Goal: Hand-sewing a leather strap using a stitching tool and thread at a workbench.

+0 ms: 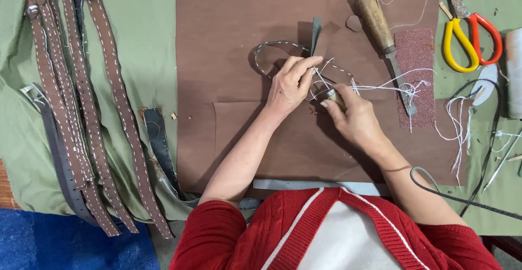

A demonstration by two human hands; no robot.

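Note:
My left hand (pixel 291 85) pinches a narrow brown leather strap (pixel 277 45) with white stitching, which loops away over a brown leather sheet (pixel 228 58). My right hand (pixel 353 119) grips a small wooden-handled tool (pixel 335 97) pressed against the strap next to the left fingers. White thread (pixel 391 87) runs from the strap out to the right. A dark strap end (pixel 316 31) sticks up just beyond my left fingers.
Several finished stitched brown straps (pixel 92 112) lie on green cloth (pixel 147 47) at left. A wooden-handled knife (pixel 383 36) and a sandpaper piece (pixel 416 74) lie at right. Yellow and orange scissors (pixel 470 39) rest at far right, with loose thread (pixel 459 126) and a black cord (pixel 489 134).

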